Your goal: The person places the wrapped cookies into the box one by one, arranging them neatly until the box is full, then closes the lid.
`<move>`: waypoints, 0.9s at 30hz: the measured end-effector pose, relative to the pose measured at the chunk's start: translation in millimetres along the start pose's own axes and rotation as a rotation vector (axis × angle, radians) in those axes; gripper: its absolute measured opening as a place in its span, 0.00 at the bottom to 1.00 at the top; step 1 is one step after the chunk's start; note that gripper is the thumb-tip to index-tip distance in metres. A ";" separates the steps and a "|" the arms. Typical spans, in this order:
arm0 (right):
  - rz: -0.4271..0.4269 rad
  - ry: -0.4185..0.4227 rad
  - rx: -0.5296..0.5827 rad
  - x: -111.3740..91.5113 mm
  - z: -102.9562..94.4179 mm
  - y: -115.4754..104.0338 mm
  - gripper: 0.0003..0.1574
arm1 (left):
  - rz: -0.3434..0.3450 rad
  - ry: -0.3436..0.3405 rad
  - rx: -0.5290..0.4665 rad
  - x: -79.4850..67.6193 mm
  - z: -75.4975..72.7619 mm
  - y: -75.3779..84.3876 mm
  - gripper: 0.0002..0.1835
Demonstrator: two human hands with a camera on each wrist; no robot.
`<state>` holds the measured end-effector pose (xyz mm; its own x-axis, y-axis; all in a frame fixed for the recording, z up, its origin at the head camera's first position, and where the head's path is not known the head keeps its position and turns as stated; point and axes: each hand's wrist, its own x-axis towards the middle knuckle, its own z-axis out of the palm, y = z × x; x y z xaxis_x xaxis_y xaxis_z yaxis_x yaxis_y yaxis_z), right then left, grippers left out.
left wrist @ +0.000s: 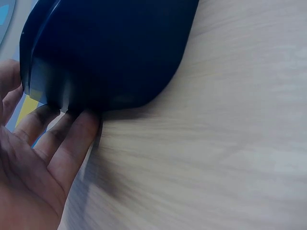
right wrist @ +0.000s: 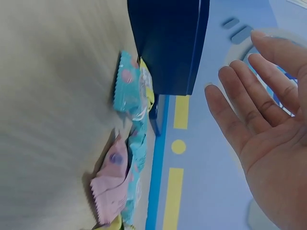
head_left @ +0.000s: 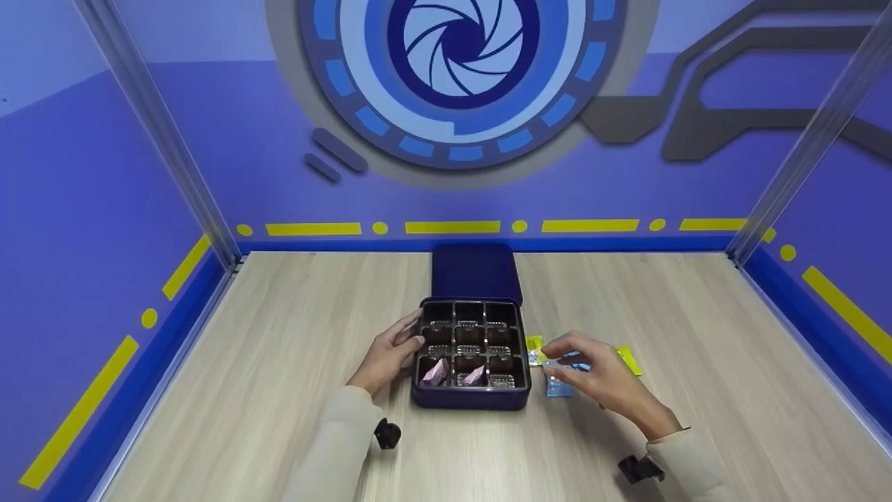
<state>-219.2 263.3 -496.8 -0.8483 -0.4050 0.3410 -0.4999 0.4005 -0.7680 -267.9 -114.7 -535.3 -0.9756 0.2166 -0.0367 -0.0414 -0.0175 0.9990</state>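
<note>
A dark navy box (head_left: 470, 399) with a black tray of several compartments stands on the table. Two pink wrapped candies lie in its front row, one in the left compartment (head_left: 435, 374) and one in the middle (head_left: 474, 376). My left hand (head_left: 385, 355) rests its fingers on the box's left wall, thumb near the rim. To the right of the box, my right hand (head_left: 592, 366) hovers over several wrapped candies, holding nothing. In the right wrist view these include a teal one (right wrist: 126, 88), a pink one (right wrist: 111, 179) and a yellow one (right wrist: 147, 84).
The navy lid (head_left: 475, 272) lies behind the box, near the blue back wall (head_left: 334, 202). Side walls bound the light wooden table (head_left: 279, 335) at left and right. A yellow wrapper (head_left: 628, 360) shows beyond the right hand.
</note>
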 end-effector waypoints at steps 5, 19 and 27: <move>0.034 0.015 0.006 -4.8 -5.1 4.1 0.13 | 0.009 0.004 -0.008 0.4 0.5 0.2 0.32; 0.129 0.029 -0.082 -16.5 -22.6 23.0 0.17 | 0.019 0.005 -0.008 -1.5 0.7 0.5 0.32; 0.206 0.019 -0.121 -22.2 -27.5 27.8 0.18 | 0.020 0.010 -0.002 -2.5 0.8 1.1 0.32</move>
<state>-219.1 306.0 -510.8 -0.9370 -0.2897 0.1951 -0.3325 0.5687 -0.7523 -265.4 -114.4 -534.2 -0.9783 0.2066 -0.0170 -0.0225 -0.0240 0.9995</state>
